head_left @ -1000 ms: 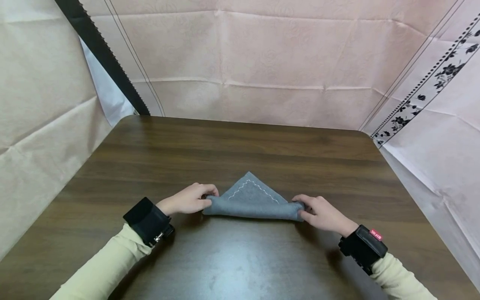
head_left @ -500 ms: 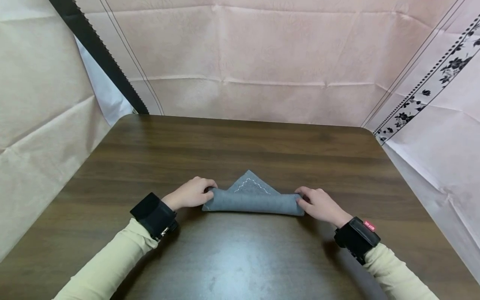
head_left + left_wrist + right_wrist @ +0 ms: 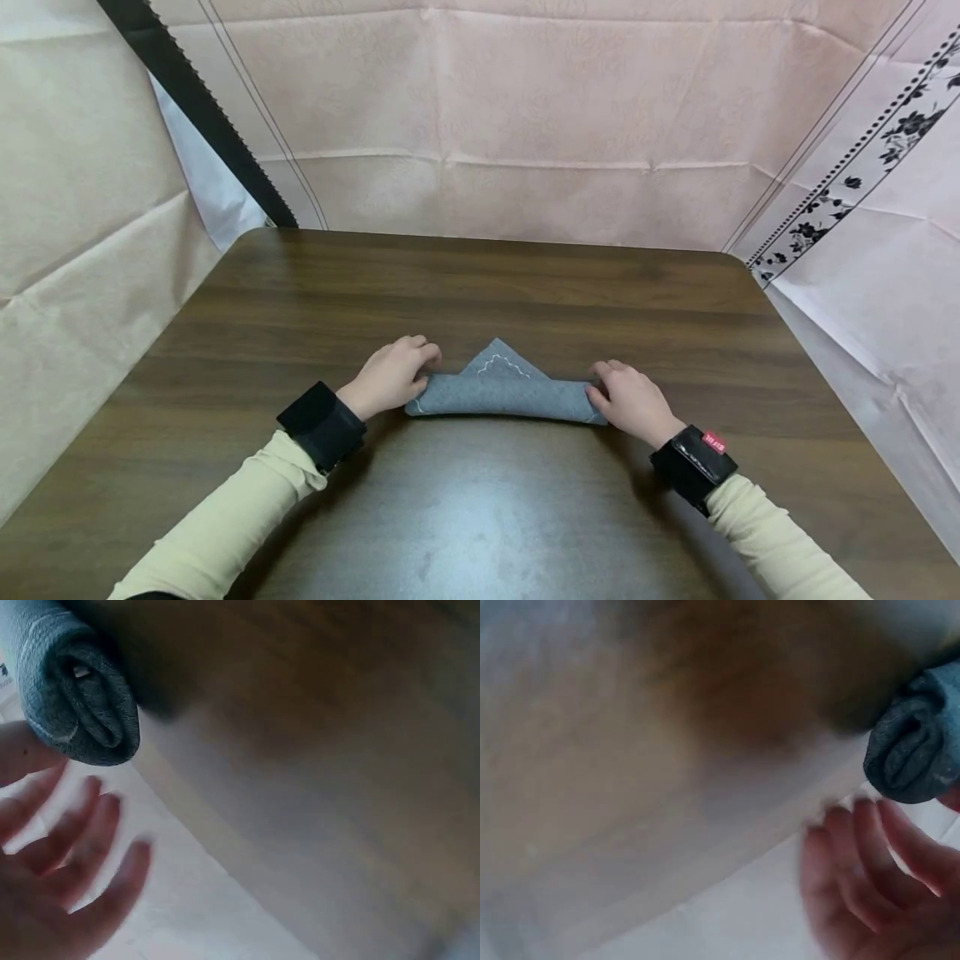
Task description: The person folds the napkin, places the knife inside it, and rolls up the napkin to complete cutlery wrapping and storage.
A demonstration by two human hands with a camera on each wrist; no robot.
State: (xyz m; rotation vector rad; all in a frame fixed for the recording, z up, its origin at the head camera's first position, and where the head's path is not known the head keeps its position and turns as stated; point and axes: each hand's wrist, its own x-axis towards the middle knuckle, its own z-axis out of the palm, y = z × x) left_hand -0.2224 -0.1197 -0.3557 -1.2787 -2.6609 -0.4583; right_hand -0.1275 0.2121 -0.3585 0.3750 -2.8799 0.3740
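A grey-blue cloth (image 3: pixel 502 396) lies on the table, its near part rolled into a tube and a triangular corner with a wavy white line pointing away from me. At the tube's left end is my left hand (image 3: pixel 392 372), thumb right at the cloth. In the left wrist view, its fingers (image 3: pixel 112 892) spread loosely below the coiled end of the roll (image 3: pixel 86 705). My right hand (image 3: pixel 636 402) is at the other end, thumb against the tube. The right wrist view has its fingers (image 3: pixel 870 862) loosely bent beside the spiral end (image 3: pixel 907 750).
The brown wooden table (image 3: pixel 480 292) has rounded far corners. Creased pale sheeting (image 3: pixel 525 108) hangs behind it and along both sides, with a black strip (image 3: pixel 210 117) at the left and a floral band (image 3: pixel 847 183) at the right. Each wrist wears a black band (image 3: pixel 322 427).
The cloth's roll has advanced away from me, leaving a smaller triangle showing. Both hands have moved slightly forward with it, and their fingers have loosened from the roll's ends.
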